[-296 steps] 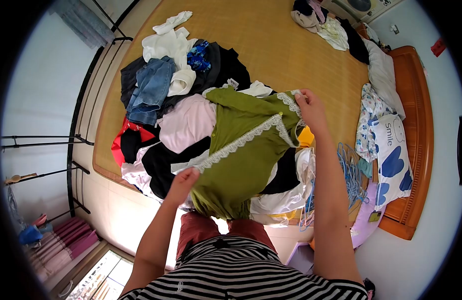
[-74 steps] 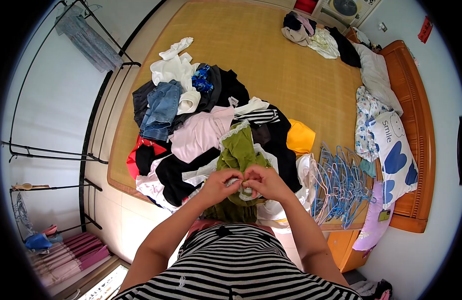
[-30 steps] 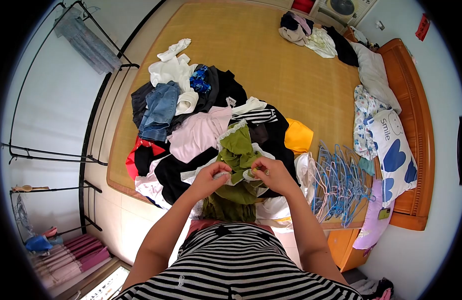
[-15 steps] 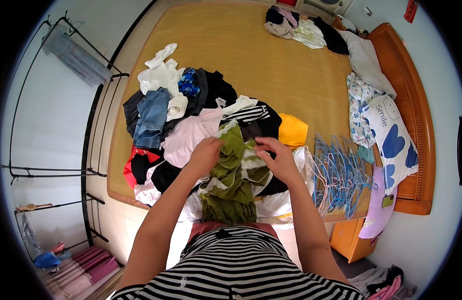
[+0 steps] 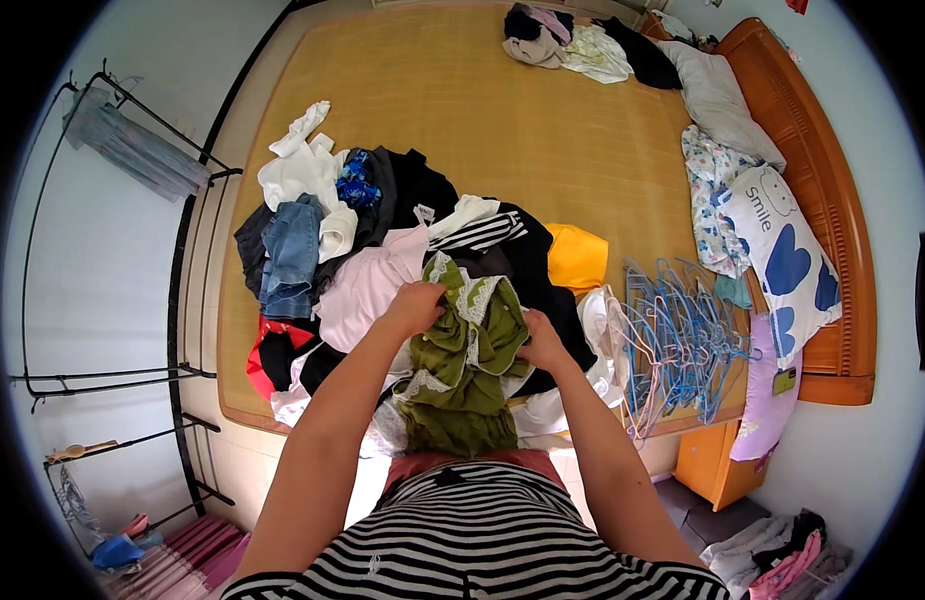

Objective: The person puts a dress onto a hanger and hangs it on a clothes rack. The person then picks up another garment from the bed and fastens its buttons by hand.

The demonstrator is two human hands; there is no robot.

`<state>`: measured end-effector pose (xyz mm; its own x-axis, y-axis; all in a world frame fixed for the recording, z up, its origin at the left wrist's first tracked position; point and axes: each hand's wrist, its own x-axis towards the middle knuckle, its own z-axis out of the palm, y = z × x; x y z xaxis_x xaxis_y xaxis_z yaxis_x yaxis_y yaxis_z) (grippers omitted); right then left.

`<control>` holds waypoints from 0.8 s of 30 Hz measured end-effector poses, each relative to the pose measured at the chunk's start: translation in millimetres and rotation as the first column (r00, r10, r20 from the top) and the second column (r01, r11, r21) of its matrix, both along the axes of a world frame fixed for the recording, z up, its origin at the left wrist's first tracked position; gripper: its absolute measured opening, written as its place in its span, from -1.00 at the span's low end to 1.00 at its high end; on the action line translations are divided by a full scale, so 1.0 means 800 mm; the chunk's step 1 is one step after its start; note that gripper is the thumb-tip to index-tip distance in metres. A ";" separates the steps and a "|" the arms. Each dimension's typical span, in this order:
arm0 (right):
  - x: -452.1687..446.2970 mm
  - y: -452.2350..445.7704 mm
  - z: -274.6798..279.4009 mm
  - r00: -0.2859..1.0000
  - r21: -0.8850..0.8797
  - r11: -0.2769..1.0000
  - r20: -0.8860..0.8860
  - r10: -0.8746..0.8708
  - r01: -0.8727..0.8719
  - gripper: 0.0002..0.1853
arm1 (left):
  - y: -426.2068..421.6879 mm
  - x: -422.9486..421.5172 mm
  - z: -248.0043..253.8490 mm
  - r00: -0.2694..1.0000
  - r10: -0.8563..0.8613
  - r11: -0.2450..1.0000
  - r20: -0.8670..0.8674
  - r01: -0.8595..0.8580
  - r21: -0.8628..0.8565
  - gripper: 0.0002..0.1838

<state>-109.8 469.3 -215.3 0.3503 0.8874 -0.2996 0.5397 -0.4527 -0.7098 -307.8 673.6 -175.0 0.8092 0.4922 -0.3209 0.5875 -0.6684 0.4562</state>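
Observation:
An olive-green garment with white lace trim [image 5: 492, 325] lies bunched in front of my body, its lower part hanging over the near edge of the bed. My left hand [image 5: 419, 306] is closed on its upper left side, next to a pale pink garment [image 5: 367, 285]. On the opposite side, my right hand [image 5: 544, 342] grips the right edge of the green cloth, fingertips partly hidden by folds. Black clothing [image 5: 542, 270] and a black-and-white striped piece [image 5: 487, 232] lie just beyond it.
Jeans [image 5: 290, 255], white clothes [image 5: 300, 172] and a yellow piece [image 5: 576, 257] belong to the heap on the bed mat [image 5: 462, 110]. Blue and pink hangers [image 5: 682, 340] lie at the right, near a "Smile" pillow [image 5: 782, 260]. A black rack [image 5: 112, 378] stands left.
Both hands have closed on the green garment, where they were apart over it before. Its lace-edged upper part is now spread and lifted to the right. The view has shifted slightly.

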 end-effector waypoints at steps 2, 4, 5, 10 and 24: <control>-0.003 0.008 0.000 0.994 -0.009 0.998 0.083 0.067 -0.066 -0.41 | 0.006 -0.010 0.003 0.999 -0.022 0.999 0.040 0.023 -0.023 -0.70; 0.003 0.018 0.009 0.996 0.166 0.984 -0.060 0.071 -0.061 -0.51 | 0.009 -0.026 0.009 0.988 0.011 1.000 0.152 -0.007 -0.026 -0.78; 0.005 0.022 0.014 0.988 0.250 0.967 -0.130 0.085 -0.050 -0.55 | 0.010 -0.035 0.012 0.964 0.038 0.999 0.265 -0.030 -0.034 -0.85; 0.028 0.021 0.043 0.587 0.123 0.875 -0.783 -0.204 0.468 -0.65 | 0.005 -0.065 0.025 0.749 0.438 0.881 0.497 -0.249 -0.402 -0.86; 0.110 0.084 0.169 0.961 0.315 0.917 0.051 -0.273 0.244 -0.53 | 0.012 -0.196 0.142 0.273 0.573 0.664 0.773 -0.707 -0.242 -0.85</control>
<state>-22.1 536.2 -80.5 0.5930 0.8051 0.0133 0.5024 -0.3569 -0.7875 -464.7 683.3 -61.7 0.0826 0.9445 0.3181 0.3357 -0.3269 0.8834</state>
